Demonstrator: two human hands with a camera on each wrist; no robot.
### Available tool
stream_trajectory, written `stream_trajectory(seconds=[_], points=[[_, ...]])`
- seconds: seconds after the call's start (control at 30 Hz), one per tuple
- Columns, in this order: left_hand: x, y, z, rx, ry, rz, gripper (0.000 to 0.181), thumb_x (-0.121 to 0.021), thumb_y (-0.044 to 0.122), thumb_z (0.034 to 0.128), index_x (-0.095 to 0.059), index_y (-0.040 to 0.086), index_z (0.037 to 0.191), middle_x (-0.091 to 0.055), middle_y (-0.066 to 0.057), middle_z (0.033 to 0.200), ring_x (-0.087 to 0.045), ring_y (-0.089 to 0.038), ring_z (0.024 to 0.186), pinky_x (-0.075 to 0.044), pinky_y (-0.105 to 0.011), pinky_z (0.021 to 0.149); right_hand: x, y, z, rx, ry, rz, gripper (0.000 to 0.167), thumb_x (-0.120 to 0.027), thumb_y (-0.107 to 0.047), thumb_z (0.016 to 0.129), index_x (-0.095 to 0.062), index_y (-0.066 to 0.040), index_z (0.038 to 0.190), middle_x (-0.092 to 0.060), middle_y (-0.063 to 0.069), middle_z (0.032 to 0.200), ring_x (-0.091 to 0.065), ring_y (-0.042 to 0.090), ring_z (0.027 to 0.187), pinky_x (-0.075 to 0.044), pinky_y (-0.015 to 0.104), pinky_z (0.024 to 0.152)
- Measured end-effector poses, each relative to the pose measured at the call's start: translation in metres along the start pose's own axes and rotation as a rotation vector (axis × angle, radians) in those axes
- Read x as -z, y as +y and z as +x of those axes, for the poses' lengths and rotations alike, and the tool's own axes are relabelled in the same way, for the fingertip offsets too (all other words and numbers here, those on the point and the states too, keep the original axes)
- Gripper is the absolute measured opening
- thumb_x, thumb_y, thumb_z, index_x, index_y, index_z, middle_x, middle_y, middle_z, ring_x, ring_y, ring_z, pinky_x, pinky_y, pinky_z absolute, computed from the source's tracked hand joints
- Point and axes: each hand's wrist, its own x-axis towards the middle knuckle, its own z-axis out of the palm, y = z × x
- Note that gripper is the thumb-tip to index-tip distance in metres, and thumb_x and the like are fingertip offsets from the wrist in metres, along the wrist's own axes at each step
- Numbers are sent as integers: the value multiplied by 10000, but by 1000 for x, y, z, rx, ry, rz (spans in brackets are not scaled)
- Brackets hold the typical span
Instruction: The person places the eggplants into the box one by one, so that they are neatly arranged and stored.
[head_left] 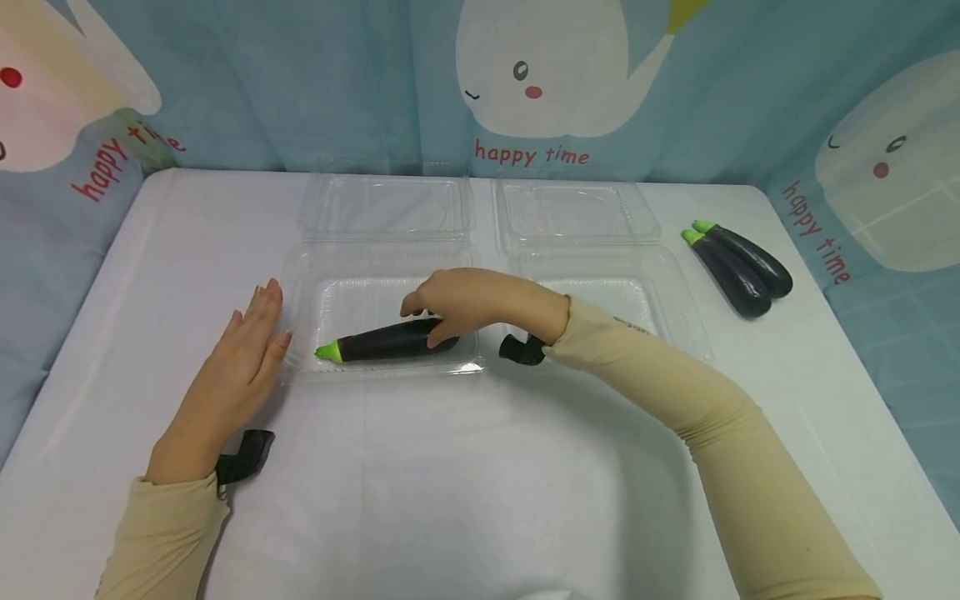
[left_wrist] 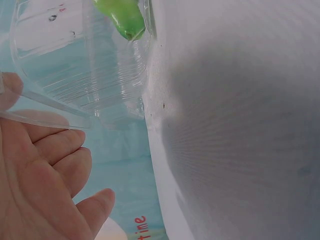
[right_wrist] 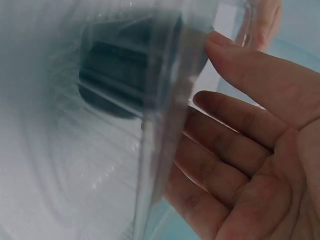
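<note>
In the head view, a dark eggplant (head_left: 382, 342) with a green stem end lies in the base of the left clear plastic clamshell box (head_left: 356, 296). My right hand (head_left: 472, 302) is over its thick end, the thumb overlapping the near side. The right wrist view shows loosely bent fingers with a gap between them and the thumb; the eggplant (right_wrist: 112, 77) appears blurred through the box wall. Along the box's left rim, my left hand (head_left: 228, 375) extends with straight fingers. In the left wrist view, the hand (left_wrist: 45, 175) is beside the rim, near the stem (left_wrist: 125, 22).
A second clear clamshell box (head_left: 686, 312) stands to the right, partly behind my right forearm. Both lids, including the left lid (head_left: 390, 208), lie folded back toward the curtain (head_left: 337, 83). Two more eggplants (head_left: 723, 275) lie at the right on the white table (head_left: 450, 483).
</note>
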Motion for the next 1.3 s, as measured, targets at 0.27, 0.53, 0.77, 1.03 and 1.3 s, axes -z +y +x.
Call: stream_trajectory(seconds=[0.27,0.53,0.77,1.03,1.3], points=[[0,0,0,-6,-2,-3,563,-364,185,1031,-122,-58,1477,-158,-237,1521,-102,-290,1426,-59,-488,1143,4,6,-8,24,42,82,492,-694,-200,875,-544,-47,1317,-568,59,1305,-586,187,1102,-449,259,918],[0,0,0,0,-4,2,566,-368,188,1029,-123,-53,1478,-154,-227,1525,-98,-278,1428,-51,-464,1148,7,15,-19,87,118,198,462,-709,-169,857,-572,-22,1273,-599,78,1256,-597,201,1070,-471,274,885],[1,0,0,3,-10,5,564,-362,184,1031,-116,-58,1477,-148,-236,1524,-96,-288,1427,-46,-464,1148,11,19,-37,111,203,281,439,-720,-148,845,-589,-20,1243,-608,80,1237,-604,217,1058,-477,303,904],[1,0,0,2,-11,5,567,-364,187,1031,-115,-57,1478,-147,-235,1524,-97,-290,1426,-42,-457,1149,10,22,-64,100,319,312,433,-717,-173,850,-596,-64,1251,-611,16,1229,-598,124,1045,-462,241,910],[0,0,-1,2,-10,2,566,-358,193,1033,-112,-53,1480,-142,-230,1528,-92,-283,1428,-39,-441,1152,-1,26,-94,102,473,339,449,-733,-144,832,-598,-54,1251,-629,17,1200,-602,127,1042,-477,266,899]])
